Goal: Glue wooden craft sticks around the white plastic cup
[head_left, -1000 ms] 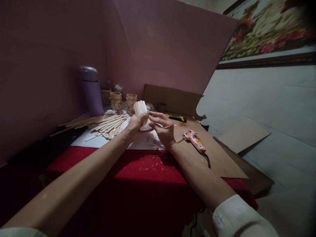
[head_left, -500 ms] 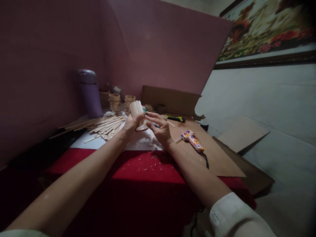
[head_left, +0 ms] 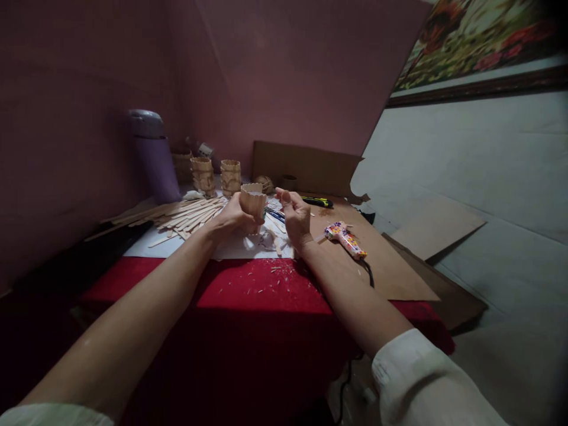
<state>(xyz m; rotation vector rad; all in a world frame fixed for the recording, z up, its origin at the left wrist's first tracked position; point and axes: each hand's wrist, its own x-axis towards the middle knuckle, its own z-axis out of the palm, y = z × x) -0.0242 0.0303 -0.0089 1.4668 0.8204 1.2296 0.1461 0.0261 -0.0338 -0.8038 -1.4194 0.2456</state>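
My left hand (head_left: 235, 216) is wrapped round a small cup (head_left: 252, 204) covered with upright wooden craft sticks. The cup stands nearly upright above the white paper, its open rim facing up. A bit of green shows low on its right side. Just right of the cup, and apart from it, my right hand (head_left: 296, 219) is raised with its fingers curled in toward the thumb. Whatever may be between those fingertips is too small to make out. Loose craft sticks (head_left: 190, 216) lie fanned out to the left of my left hand.
Two stick-covered cups, one a nearer pot (head_left: 231, 177), stand behind, with a ball of twine (head_left: 265, 183) and a purple flask (head_left: 155, 165). A yellow-black box cutter (head_left: 317, 202) and a flowered glue gun (head_left: 346, 239) lie on cardboard (head_left: 390, 272). Wood scraps litter the red cloth (head_left: 266, 296).
The cup has turned from tilted to nearly upright in my left hand. My right hand has come off the cup and moved right, its fingers now curled. The view has shifted slightly.
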